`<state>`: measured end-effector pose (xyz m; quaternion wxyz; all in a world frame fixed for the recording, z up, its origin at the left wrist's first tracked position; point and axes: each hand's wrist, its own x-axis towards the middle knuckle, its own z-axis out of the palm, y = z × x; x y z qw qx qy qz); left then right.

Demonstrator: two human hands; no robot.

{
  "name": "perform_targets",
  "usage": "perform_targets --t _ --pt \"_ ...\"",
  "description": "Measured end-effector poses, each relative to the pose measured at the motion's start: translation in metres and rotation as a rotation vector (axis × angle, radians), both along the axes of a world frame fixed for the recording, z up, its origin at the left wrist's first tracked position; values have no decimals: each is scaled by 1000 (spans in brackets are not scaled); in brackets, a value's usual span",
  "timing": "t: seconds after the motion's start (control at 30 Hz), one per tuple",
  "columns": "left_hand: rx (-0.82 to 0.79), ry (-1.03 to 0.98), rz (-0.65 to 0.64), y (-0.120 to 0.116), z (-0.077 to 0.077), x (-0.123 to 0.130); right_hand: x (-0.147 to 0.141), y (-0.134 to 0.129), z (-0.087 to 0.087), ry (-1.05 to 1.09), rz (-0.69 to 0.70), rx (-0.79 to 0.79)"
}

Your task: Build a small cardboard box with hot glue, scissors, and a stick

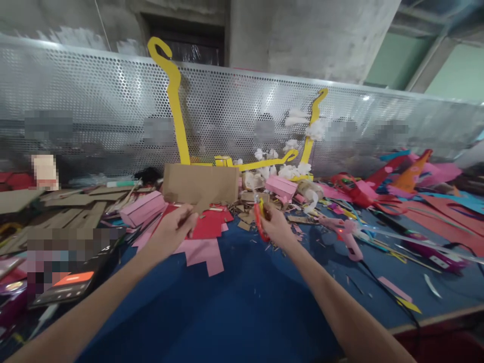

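My left hand [174,228] is closed on a small brown cardboard piece [204,203], above red paper [209,225] and pink paper [207,253]. Fingers of my right hand [275,225] wrap round a red and yellow tool [260,218], whose exact kind is hard to make out. Behind the left hand a brown cardboard panel [200,184] stands upright. Small cardboard scraps [246,219] lie between the two hands.
A pink glue gun [348,239] with a cable lies at the right. Tall yellow hooked shapes [177,116] stand behind the panel. At the left are cardboard strips [71,217] and a phone [75,277]. Coloured paper [438,214] covers the far right.
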<state>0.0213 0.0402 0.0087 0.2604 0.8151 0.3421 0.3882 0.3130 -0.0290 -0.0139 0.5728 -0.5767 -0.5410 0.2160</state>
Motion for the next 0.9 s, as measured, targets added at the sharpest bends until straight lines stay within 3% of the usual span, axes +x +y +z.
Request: perform_targets --t 0.17,0.33,0.5,0.7,0.9 --pt "-96 -222 95 3 -23 -20 -29 -7 -9 -414 33 -20" --pt "-139 -243 83 2 -24 -24 -34 -4 -18 -633 18 -51" --pt "-132 -156 60 0 -25 -28 -33 -6 -19 -720 80 -87" --pt "-98 -66 52 3 -29 -32 -29 -5 -18 -740 68 -9" --pt "35 71 137 -1 -40 -34 -28 -6 -15 -765 83 49"
